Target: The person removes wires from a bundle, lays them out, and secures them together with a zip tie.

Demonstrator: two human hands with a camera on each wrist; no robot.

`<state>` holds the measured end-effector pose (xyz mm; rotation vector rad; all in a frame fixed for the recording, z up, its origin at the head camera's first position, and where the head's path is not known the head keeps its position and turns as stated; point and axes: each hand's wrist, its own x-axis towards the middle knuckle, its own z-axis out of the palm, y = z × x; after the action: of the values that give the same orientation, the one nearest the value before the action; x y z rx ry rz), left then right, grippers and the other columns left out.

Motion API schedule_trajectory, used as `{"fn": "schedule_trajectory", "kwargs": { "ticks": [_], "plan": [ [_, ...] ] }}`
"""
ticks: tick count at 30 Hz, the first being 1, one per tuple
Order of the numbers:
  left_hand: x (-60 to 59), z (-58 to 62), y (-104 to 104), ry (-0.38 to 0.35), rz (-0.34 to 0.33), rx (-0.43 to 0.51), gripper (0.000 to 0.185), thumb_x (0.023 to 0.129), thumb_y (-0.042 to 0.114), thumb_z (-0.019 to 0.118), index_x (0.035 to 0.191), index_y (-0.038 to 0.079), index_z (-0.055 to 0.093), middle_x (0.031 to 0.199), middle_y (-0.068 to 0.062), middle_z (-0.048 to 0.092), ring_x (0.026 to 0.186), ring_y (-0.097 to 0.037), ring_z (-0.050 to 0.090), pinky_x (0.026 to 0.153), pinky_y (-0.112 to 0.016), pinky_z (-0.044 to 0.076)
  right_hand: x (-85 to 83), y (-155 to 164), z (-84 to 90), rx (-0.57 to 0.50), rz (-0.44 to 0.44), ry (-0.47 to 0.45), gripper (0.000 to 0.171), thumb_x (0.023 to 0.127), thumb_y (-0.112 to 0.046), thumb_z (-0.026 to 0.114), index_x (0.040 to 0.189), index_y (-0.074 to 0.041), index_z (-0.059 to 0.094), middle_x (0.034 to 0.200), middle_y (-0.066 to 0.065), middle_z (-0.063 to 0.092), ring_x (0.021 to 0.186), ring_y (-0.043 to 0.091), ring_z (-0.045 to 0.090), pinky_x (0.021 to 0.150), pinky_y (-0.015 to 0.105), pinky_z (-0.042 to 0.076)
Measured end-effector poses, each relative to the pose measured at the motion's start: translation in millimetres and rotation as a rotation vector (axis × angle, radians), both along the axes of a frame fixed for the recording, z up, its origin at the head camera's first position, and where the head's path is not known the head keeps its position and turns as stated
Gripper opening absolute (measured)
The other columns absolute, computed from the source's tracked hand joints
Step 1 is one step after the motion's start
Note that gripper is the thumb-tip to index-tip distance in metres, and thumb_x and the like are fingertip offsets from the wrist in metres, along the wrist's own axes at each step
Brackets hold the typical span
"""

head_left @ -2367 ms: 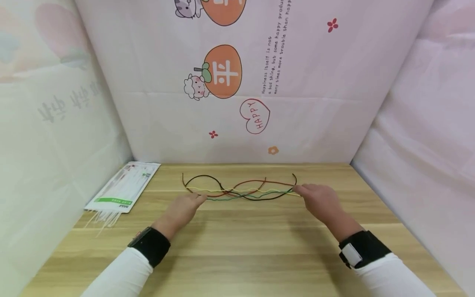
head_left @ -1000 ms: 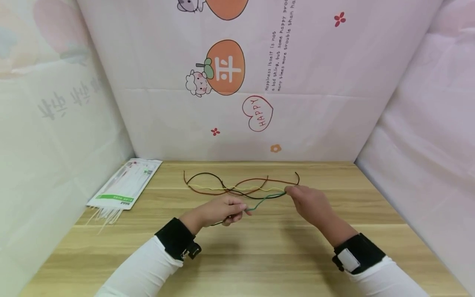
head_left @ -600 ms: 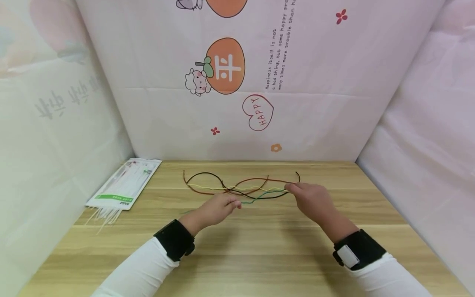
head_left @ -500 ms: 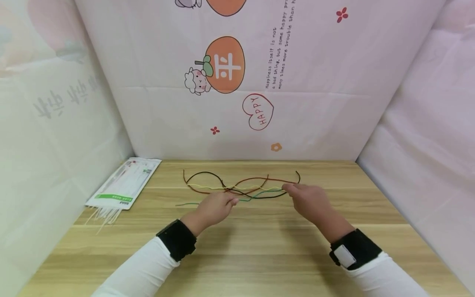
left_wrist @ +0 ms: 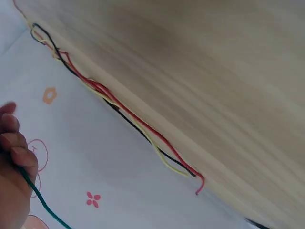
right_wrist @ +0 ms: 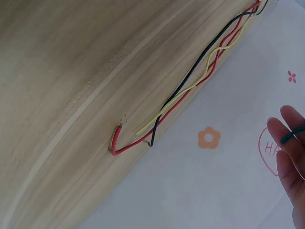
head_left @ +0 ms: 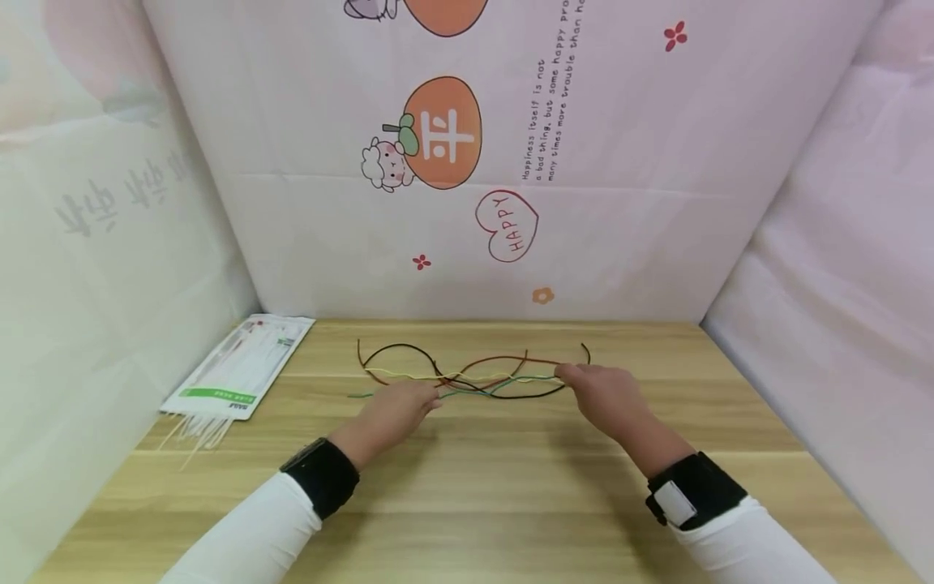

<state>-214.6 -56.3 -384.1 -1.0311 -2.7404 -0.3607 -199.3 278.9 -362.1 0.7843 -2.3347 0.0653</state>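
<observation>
1. Near the back edge of the wood-grain worktop point(head_left: 474, 503): green wire point(left_wrist: 47, 208), runs from left hand point(head_left: 394, 405) to right hand point(head_left: 606, 397).
2. Left hand: fingers curled over the green wire, gripping it. Free end pokes out past the hand on the left.
3. Right hand: pinches the same wire, thumb against fingers.
4. Just beyond the hands: black wire point(right_wrist: 195, 69), yellow wire point(right_wrist: 149, 123) and red wires point(right_wrist: 115, 138), lying loosely crossed on the worktop. One red end is bent, with frayed strands.
5. Head view has green crossing black; wrist views show the held part clear of the rest.
6. Far left: printed white package point(head_left: 241, 365), white strips point(head_left: 200, 430) sticking out its near end.
7. Behind: printed white backdrop point(head_left: 620, 203).
</observation>
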Motion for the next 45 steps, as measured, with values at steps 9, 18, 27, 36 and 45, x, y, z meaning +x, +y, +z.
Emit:
{"fn": "schedule_trajectory", "kwargs": {
  "ticks": [9, 18, 27, 36, 45],
  "plan": [
    [0.3, -16.4, -23.6, 0.353, -0.008, 0.058, 0.023, 0.089, -0.001, 0.061, 0.103, 0.016, 0.065, 0.076, 0.002, 0.065, 0.06, -0.013, 0.059, 0.045, -0.022, 0.04, -4.8, 8.0, -8.8, 0.01, 0.027, -0.061, 0.029, 0.081, 0.008, 0.063, 0.096, -0.017, 0.059, 0.059, -0.008, 0.052, 0.046, 0.003, 0.033, 0.04, 0.021, 0.023],
    [-12.1, -11.9, -31.1, 0.248, 0.0, -0.042, 0.023, 0.086, -0.003, 0.062, 0.101, 0.014, 0.063, 0.086, 0.0, 0.064, 0.077, -0.016, 0.063, 0.057, -0.028, 0.05, -11.6, 3.2, -23.3, 0.035, -0.053, -0.105, 0.028, 0.084, 0.007, 0.061, 0.1, -0.016, 0.062, 0.067, -0.003, 0.062, 0.047, 0.009, 0.045, 0.038, 0.021, 0.026],
    [-33.5, -14.7, -46.7, 0.058, 0.221, 0.067, 0.015, 0.092, 0.0, 0.06, 0.106, 0.004, 0.065, 0.09, -0.006, 0.062, 0.087, -0.021, 0.061, 0.076, -0.034, 0.053, -31.8, 7.0, -16.3, -0.051, -0.214, -0.351, 0.014, 0.093, -0.007, 0.062, 0.106, -0.01, 0.063, 0.07, 0.003, 0.065, 0.048, 0.012, 0.046, 0.042, 0.028, 0.035],
    [-55.8, -13.0, -46.3, -0.058, 0.274, 0.137, 0.011, 0.093, 0.009, 0.063, 0.1, 0.002, 0.067, 0.089, -0.008, 0.061, 0.084, -0.023, 0.061, 0.074, -0.039, 0.051, -55.5, 8.0, -22.3, -0.08, -0.233, -0.473, 0.015, 0.096, -0.009, 0.059, 0.109, -0.007, 0.066, 0.094, 0.007, 0.066, 0.081, 0.025, 0.065, 0.06, 0.037, 0.05],
    [-74.2, -25.2, -46.9, -0.116, 0.326, 0.144, 0.005, 0.091, 0.006, 0.064, 0.095, 0.002, 0.066, 0.091, -0.011, 0.061, 0.087, -0.026, 0.06, 0.076, -0.041, 0.05, -67.8, 4.0, -29.4, -0.131, -0.248, -0.593, 0.015, 0.094, -0.009, 0.059, 0.107, -0.008, 0.067, 0.104, 0.009, 0.067, 0.092, 0.027, 0.064, 0.068, 0.043, 0.052]
  ]
}}
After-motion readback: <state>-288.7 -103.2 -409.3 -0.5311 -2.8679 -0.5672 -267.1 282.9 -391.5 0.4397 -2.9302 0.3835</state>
